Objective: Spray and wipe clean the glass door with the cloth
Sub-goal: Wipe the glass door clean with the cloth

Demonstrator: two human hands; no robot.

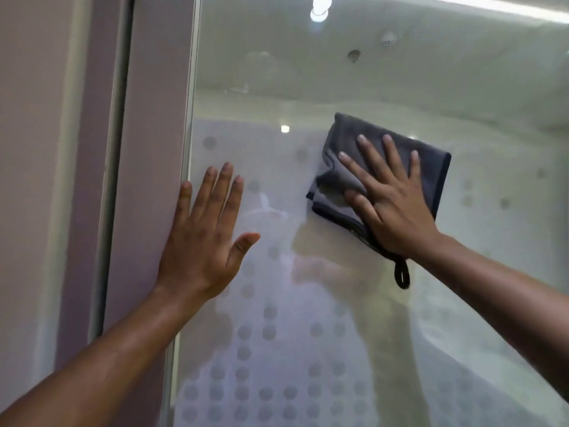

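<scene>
Your right hand (391, 208) presses flat, fingers spread, on the folded dark grey microfibre cloth (378, 167) against the dotted frosted glass door (308, 349); your left hand (203, 238) is open, empty, palm on the glass beside it.

From my remote seat this reads as an indoor office or commercial building. I'm facing a frameless glass door (338, 303) printed with rows of frosted privacy dots (243, 352), densest toward 6 o'clock. A plain painted wall (30, 149) stands at 9 o'clock, and ceiling lights (320, 7) reflect at 12 o'clock.
</scene>
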